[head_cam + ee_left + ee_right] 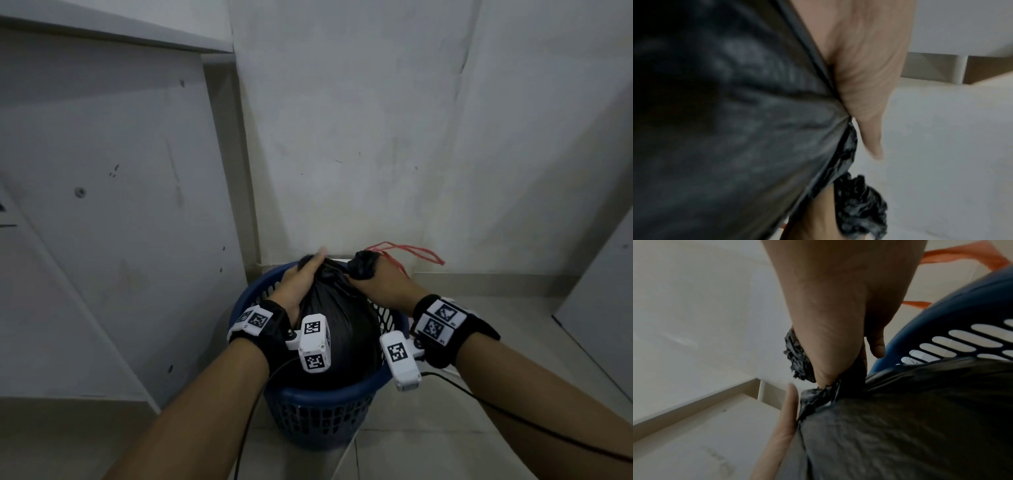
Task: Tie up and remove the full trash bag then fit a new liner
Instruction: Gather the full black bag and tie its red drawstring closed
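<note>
A full black trash bag (pixel 337 318) bulges out of a blue slotted plastic bin (pixel 318 411) on the floor. My right hand (pixel 373 279) grips the gathered, crumpled neck of the bag (pixel 363 263), seen close up as the bag neck (pixel 803 360) sticking out of my right hand (pixel 838 337). Red drawstring loops (pixel 407 251) trail from that hand toward the wall. My left hand (pixel 301 281) lies flat with straight fingers against the bag's upper left side; in the left wrist view the left hand (pixel 865 91) presses along the bag (pixel 731 129).
The bin stands in a corner between a white wall (pixel 376 137) and a pale cabinet panel (pixel 102 205) on the left. Pale floor tiles (pixel 513 342) spread to the right. Black cables (pixel 513 414) run from both wrist cameras.
</note>
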